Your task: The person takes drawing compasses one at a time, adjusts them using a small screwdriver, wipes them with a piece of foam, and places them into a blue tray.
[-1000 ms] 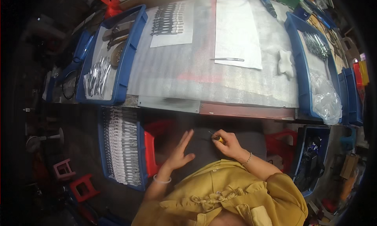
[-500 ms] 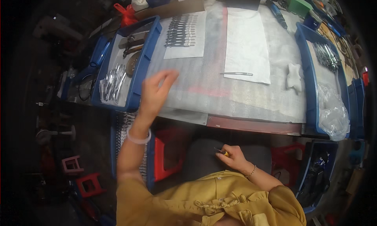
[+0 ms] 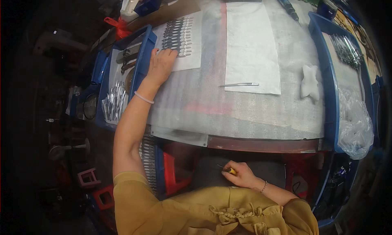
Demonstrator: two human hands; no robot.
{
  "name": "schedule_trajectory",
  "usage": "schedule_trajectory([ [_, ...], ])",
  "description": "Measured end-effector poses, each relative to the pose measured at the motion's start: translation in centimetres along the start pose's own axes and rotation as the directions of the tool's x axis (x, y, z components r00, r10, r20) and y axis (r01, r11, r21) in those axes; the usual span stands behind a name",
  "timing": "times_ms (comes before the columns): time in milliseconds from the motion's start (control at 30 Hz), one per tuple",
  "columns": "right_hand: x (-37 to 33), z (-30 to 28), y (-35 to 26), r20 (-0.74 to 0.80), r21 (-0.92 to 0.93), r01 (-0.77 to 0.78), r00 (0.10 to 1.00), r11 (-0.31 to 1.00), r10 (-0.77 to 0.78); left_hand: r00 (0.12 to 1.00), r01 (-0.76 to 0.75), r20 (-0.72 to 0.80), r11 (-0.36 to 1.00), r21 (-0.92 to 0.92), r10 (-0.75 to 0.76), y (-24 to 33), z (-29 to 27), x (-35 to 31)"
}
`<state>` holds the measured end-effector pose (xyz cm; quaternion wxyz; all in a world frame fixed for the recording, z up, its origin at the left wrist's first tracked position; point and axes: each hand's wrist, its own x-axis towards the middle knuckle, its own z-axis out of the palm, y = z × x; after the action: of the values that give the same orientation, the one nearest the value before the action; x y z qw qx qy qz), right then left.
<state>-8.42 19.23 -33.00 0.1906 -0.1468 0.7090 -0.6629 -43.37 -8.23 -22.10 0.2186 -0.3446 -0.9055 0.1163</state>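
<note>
My left hand point(image 3: 162, 65) reaches over the near end of a row of slim metal tools point(image 3: 177, 33) with pale ends, laid side by side on a white sheet. Its fingers curl down at the nearest tool and seem closed on it; the fingertips are partly hidden. Low over my lap, my right hand point(image 3: 244, 176) is closed around a small screwdriver point(image 3: 231, 170) with a yellow and black handle, its thin shaft pointing left. A single slim metal piece point(image 3: 241, 85) lies across the near end of a white cloth point(image 3: 251, 47) on the table.
On the left, a blue tray point(image 3: 148, 41) holds loose metal pieces point(image 3: 114, 101) and a hammer. A blue tray point(image 3: 332, 112) at right contains metal rods and a plastic bag point(image 3: 354, 131). A white foam block point(image 3: 310, 83) and a blue power tool point(image 3: 286, 6) lie on the table.
My left hand has moved forward from beside the left tray to the row of metal tools. My right hand stays over my lap with the screwdriver. The view has shifted slightly.
</note>
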Motion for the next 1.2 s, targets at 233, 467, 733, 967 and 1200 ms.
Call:
schedule_trajectory([
  [233,-0.1,0.3,0.3,0.043,0.03,-0.003,0.999,1.0,0.002,0.998,-0.067,0.011,0.998,0.003,0.067,0.0,-0.5,0.3],
  [467,-0.3,0.5,-0.5,-0.043,-0.083,-0.096,0.995,0.992,0.093,0.965,0.182,-0.107,0.903,-0.389,-0.24,4.2,-7.1,-3.9],
  [733,-0.6,0.9,0.7,-0.25,-0.19,-0.036,0.968,0.981,-0.013,0.658,0.66,0.74,-0.365,-0.657,-0.142,17.0,-18.8,-16.7],
  [967,-0.4,1.4,0.5,-0.225,-0.181,-0.1,0.973,0.978,0.058,0.521,0.748,0.853,-0.466,-0.473,-0.03,23.1,-20.6,-23.2],
  [1200,-0.8,1.4,0.9,-0.229,-0.18,-0.135,0.969,0.974,0.092,0.524,0.766,0.849,-0.4,-0.503,-0.063,25.3,-20.1,-25.1],
])
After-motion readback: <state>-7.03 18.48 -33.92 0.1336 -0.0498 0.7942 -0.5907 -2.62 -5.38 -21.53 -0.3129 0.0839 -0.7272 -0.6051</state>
